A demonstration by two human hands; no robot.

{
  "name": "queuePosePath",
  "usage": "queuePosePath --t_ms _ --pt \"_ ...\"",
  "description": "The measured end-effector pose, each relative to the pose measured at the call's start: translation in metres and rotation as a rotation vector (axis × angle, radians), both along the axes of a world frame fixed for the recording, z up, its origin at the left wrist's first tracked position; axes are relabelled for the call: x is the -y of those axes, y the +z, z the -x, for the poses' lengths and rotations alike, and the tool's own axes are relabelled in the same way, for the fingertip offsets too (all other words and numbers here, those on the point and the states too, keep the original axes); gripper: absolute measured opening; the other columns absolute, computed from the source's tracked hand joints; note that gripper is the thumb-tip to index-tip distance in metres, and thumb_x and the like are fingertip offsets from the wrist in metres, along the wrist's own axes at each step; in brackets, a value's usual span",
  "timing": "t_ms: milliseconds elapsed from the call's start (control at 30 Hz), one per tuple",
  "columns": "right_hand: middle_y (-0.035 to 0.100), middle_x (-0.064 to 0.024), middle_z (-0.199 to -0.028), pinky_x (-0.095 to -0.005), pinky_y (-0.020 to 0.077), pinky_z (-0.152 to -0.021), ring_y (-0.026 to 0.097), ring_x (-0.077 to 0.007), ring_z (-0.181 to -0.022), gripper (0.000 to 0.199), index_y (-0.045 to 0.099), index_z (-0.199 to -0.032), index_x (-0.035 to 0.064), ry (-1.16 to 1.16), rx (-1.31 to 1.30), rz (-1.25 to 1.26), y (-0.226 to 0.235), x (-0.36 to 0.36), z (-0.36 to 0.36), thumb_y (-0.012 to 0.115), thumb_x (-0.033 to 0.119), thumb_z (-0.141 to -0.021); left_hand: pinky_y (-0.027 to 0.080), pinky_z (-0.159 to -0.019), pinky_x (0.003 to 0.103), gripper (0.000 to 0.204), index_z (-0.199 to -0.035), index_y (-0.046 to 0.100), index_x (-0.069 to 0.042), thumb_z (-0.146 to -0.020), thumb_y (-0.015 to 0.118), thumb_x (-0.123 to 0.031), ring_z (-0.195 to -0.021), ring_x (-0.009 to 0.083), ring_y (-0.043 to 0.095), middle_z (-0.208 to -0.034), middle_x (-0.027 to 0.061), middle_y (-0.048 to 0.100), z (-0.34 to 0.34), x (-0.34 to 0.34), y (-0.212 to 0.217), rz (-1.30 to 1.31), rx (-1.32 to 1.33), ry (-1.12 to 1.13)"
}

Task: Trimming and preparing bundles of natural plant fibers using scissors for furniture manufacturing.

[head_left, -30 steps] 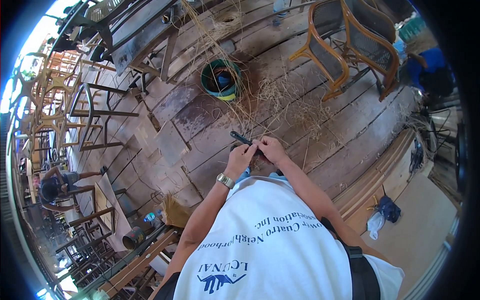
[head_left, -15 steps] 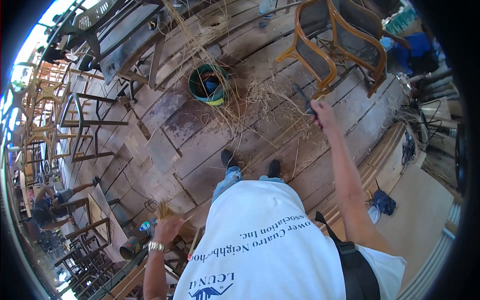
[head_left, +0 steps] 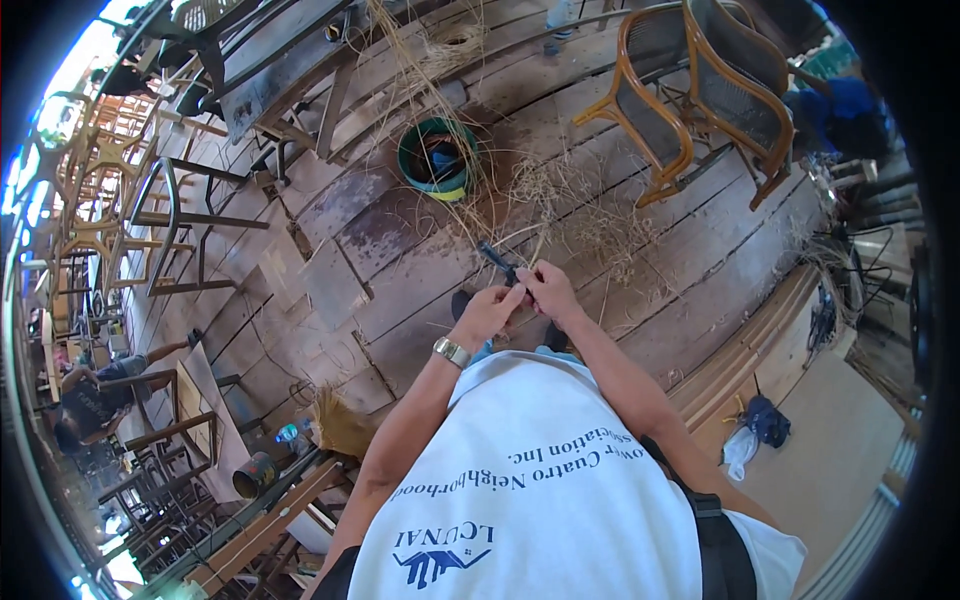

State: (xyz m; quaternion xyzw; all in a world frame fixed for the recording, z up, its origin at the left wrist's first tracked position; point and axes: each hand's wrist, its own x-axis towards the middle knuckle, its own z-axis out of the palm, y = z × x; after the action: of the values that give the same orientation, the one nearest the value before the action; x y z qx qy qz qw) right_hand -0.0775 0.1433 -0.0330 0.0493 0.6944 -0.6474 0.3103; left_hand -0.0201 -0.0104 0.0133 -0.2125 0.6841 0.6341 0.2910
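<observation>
Both hands meet in front of my shirt, above my shoes. My right hand [head_left: 549, 291] is closed around a slim dark tool [head_left: 497, 259], perhaps a knife, which sticks out toward the far left. Against it, my left hand [head_left: 489, 313] has its fingers pinched together; what they hold is too small to make out. A pale thin strip [head_left: 536, 246], like rattan, rises beside the tool from the fingers. Beyond the hands stands a green bucket [head_left: 408, 165] with a dark blue thing inside. Long strips [head_left: 425, 85] hang over its rim.
Loose shavings [head_left: 620, 240] litter the plank floor [head_left: 440, 240]. Rattan armchairs [head_left: 660, 160] stand far right, a dark bench [head_left: 260, 90] far left. Bare chair frames [head_left: 160, 230] crowd the left, where another person [head_left: 95, 405] works. A straw-coloured fibre bundle [head_left: 340, 425] lies near my left arm.
My right hand has come in from the far right with the dark tool. My left hand has left the fibre bundle's side and moved right to meet it.
</observation>
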Motion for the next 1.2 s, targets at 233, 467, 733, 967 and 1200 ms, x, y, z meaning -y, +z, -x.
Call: queuePosePath --t_ms 233,467,733,967,1200 --pt "0.052 -0.0008 -0.058 -0.0223 0.0305 -0.032 0.049 -0.0083 -0.042 0.021 0.058 -0.083 0.0094 -0.087 0.232 -0.024 0.010 -0.011 0.026 0.064 0.028 -0.092 0.044 -0.053 0.037 0.031 -0.079 0.057 -0.002 -0.091 0.062 -0.031 -0.055 0.0330 0.055 -0.063 0.0170 0.056 -0.015 0.001 0.019 0.647 -0.586 0.000" --pt "0.054 -0.0038 -0.059 -0.0245 0.0283 -0.030 0.042 -0.0082 -0.036 0.032 0.058 -0.083 0.0052 -0.413 0.114 -0.088 0.014 -0.187 0.145 0.062 0.036 -0.092 0.039 -0.055 0.032 0.029 -0.076 0.059 -0.001 -0.090 0.064 -0.026 -0.058 0.0171 0.047 -0.061 0.0079 0.053 -0.225 0.179 0.093 0.706 -0.087 0.027" --pt "0.056 -0.0033 -0.055 -0.0257 0.0392 -0.038 0.051 -0.0097 -0.042 0.032 0.061 -0.080 0.0044 -0.038 -0.058 -0.240 0.016 -0.094 0.063 0.061 0.035 -0.091 0.046 -0.093 0.040 0.055 -0.123 0.057 0.001 -0.089 0.064 -0.042 -0.111 0.0324 0.059 -0.116 0.0227 0.063 -0.175 0.146 0.021 0.895 -0.119 -0.096" --pt "0.056 -0.0031 -0.055 -0.0255 0.0393 -0.039 0.052 -0.0096 -0.042 0.032 0.061 -0.080 0.0056 0.019 -0.030 -0.170 -0.007 -0.030 0.006 0.062 0.035 -0.092 0.046 -0.057 0.033 0.045 -0.095 0.063 -0.001 -0.095 0.053 -0.045 -0.062 0.0181 0.059 -0.080 0.0064 0.065 0.004 -0.012 -0.009 -0.284 0.297 0.036" --pt "0.058 -0.0052 -0.056 -0.0294 0.0426 -0.042 0.056 -0.0130 -0.045 0.031 0.061 -0.080 0.0040 -0.027 -0.117 -0.332 -0.021 -0.034 0.012 0.063 0.033 -0.089 0.043 -0.062 0.044 0.039 -0.083 0.062 0.000 -0.094 0.055 -0.037 -0.070 0.0405 0.056 -0.077 0.0240 0.059 0.004 -0.027 -0.023 0.555 -0.541 -0.172"
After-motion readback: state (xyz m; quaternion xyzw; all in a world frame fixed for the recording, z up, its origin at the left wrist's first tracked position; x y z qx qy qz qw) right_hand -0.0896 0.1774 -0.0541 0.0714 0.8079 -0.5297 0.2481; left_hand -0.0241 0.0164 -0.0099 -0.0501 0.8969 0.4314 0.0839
